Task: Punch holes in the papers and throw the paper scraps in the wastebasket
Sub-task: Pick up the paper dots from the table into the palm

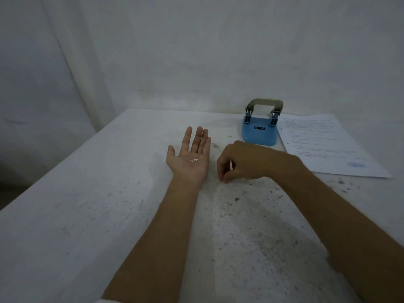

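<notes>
My left hand [189, 155] lies flat on the table, palm up, fingers spread, with a few small white paper scraps [194, 160] resting on the palm. Just to its right, my right hand [242, 164] hovers knuckles-up with thumb and fingertips pinched together touching the table; whether a scrap is between them is hidden. A blue hole punch [260, 127] with a grey handle stands at the back of the table. Printed papers [321, 145] with punched holes along the left edge lie to its right.
The white table [87, 193] is speckled with dark marks and ends at a left edge and a back edge against a white draped wall [196, 51]. No wastebasket is in view.
</notes>
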